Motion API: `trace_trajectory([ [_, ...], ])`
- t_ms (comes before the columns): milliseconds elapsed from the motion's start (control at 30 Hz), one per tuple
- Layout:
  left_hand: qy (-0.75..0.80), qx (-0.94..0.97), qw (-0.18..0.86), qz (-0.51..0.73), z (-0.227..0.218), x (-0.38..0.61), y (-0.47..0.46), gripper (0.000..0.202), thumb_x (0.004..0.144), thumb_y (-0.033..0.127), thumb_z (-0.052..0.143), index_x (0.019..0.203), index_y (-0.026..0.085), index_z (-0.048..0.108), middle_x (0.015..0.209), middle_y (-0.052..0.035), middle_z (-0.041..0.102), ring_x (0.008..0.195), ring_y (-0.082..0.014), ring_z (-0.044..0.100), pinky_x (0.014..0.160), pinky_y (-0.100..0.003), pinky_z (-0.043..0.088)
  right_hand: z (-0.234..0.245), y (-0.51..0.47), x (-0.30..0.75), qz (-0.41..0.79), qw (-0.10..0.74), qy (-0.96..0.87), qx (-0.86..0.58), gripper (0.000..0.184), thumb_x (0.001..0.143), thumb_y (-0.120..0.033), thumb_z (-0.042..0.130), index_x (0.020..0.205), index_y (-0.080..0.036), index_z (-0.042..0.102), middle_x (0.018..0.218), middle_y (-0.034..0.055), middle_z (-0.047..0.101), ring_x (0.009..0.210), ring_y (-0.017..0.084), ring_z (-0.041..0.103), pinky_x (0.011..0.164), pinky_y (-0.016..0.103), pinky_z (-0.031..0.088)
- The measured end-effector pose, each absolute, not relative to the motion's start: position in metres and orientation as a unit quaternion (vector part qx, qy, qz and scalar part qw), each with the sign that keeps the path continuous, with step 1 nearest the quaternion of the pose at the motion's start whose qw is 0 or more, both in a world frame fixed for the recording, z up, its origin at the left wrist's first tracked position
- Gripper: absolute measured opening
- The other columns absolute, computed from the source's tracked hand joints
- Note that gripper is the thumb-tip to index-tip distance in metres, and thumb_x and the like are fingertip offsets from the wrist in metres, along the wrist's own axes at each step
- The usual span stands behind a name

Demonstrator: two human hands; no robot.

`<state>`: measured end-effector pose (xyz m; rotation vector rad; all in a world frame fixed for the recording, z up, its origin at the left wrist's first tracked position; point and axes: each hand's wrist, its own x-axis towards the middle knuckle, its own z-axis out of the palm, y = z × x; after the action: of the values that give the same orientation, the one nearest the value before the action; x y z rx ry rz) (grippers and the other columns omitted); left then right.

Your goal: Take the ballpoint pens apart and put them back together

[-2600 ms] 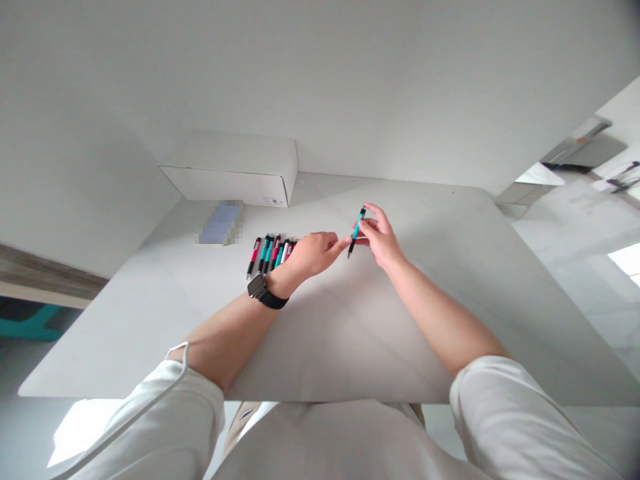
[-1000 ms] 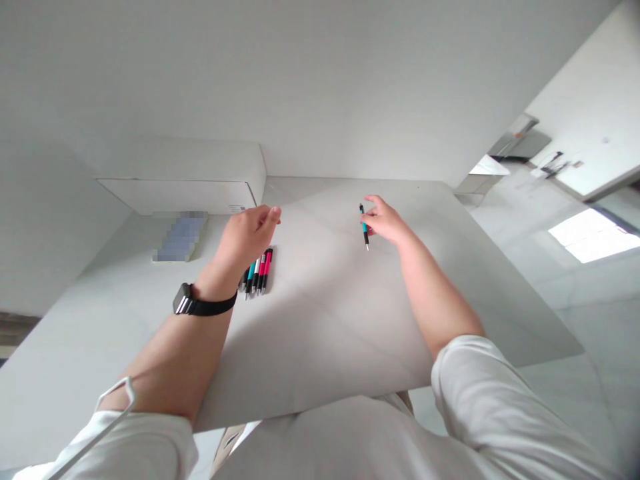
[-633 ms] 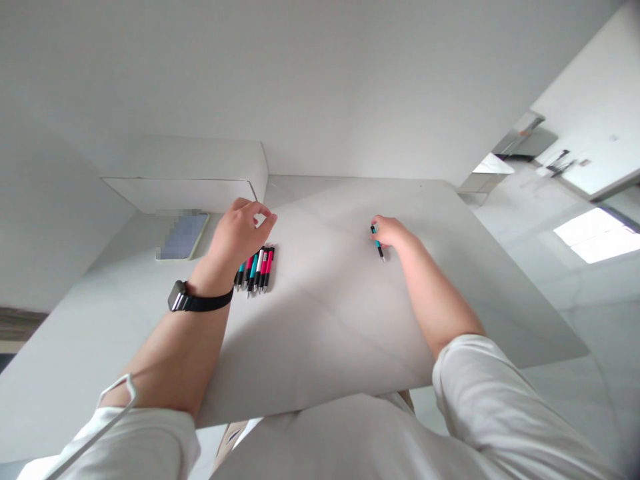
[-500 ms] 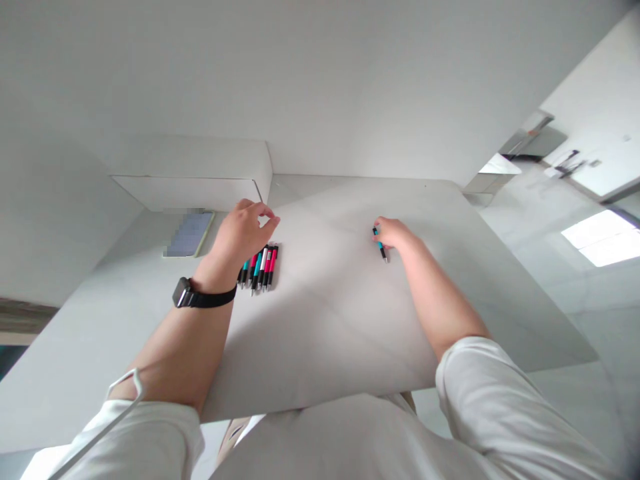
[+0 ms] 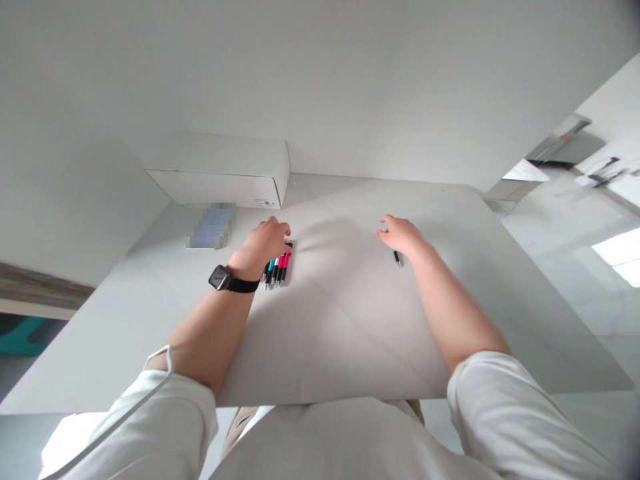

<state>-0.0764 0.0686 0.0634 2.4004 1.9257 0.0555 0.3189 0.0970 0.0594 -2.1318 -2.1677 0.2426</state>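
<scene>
A row of several red, teal and white pens [image 5: 278,268] lies on the white table [image 5: 340,320]. My left hand [image 5: 264,244], with a black watch on its wrist, rests on the pens' upper ends. Its fingers are curled down and together, and what they pinch is hidden. My right hand [image 5: 403,236] lies low on the table at the centre right, fingers stretched out to the left. A teal pen [image 5: 397,257] lies on the table under its palm, with only the tip end showing.
A long white cardboard box [image 5: 225,175] stands at the back left against the wall. A flat blurred item [image 5: 210,227] lies in front of it, left of my left hand. The table's near edge runs just in front of my body.
My right hand has lowered the teal pen onto the table and stretched its fingers. My left hand has come down from above the row onto the pens' upper ends.
</scene>
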Motion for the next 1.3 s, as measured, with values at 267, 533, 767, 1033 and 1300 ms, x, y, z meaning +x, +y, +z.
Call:
trace_trajectory([
  [267,0.637,0.771,0.006,0.003,0.061,-0.062,0.062,0.047,0.085,0.054,0.074,0.117,0.019,0.076,0.128,-0.0211,0.058,0.118,-0.0404,0.058,0.095,-0.050,0.051,0.055,0.095,0.307,0.090,0.073,-0.731,-0.672,0.046,0.097,-0.049,0.064,0.135,-0.025,0.067,0.116,0.0125,0.076,0.109,0.031,0.071,0.092,0.041,0.052],
  [533,0.624,0.780,0.041,0.031,0.050,-0.056,0.069,0.031,0.084,0.039,0.070,0.107,0.020,0.080,0.127,-0.0191,0.062,0.118,-0.0373,0.059,0.097,-0.046,0.051,0.057,0.087,0.293,0.099,0.092,-0.749,-0.649,0.038,0.097,-0.044,0.065,0.130,-0.026,0.070,0.113,0.0118,0.077,0.107,0.030,0.071,0.092,0.041,0.052],
  [767,0.544,0.790,0.220,0.179,0.067,-0.040,0.063,0.023,0.085,0.041,0.071,0.101,0.024,0.072,0.096,-0.0031,0.076,0.083,-0.0198,0.069,0.073,-0.029,0.051,0.066,0.068,0.264,0.290,0.125,-0.773,-0.550,0.031,0.096,-0.043,0.069,0.123,-0.027,0.072,0.103,0.0054,0.078,0.088,0.020,0.072,0.081,0.032,0.054],
  [1033,0.417,0.848,0.173,0.280,0.093,0.001,0.023,0.011,0.094,0.032,0.068,0.102,0.024,0.070,0.093,-0.0028,0.075,0.082,-0.0174,0.068,0.073,-0.028,0.048,0.072,0.045,0.230,0.596,0.219,-0.653,-0.413,0.041,0.092,-0.062,0.070,0.098,-0.021,0.069,0.097,0.0075,0.074,0.087,0.018,0.069,0.068,0.027,0.057],
  [1300,0.428,0.865,0.049,0.256,0.084,0.006,0.020,0.025,0.097,0.028,0.069,0.120,0.022,0.063,0.099,-0.0054,0.075,0.087,-0.0213,0.071,0.083,-0.033,0.049,0.073,0.044,0.223,0.520,0.282,-0.685,-0.425,0.025,0.085,-0.046,0.075,0.095,-0.023,0.069,0.086,0.0010,0.071,0.079,0.016,0.065,0.069,0.027,0.053],
])
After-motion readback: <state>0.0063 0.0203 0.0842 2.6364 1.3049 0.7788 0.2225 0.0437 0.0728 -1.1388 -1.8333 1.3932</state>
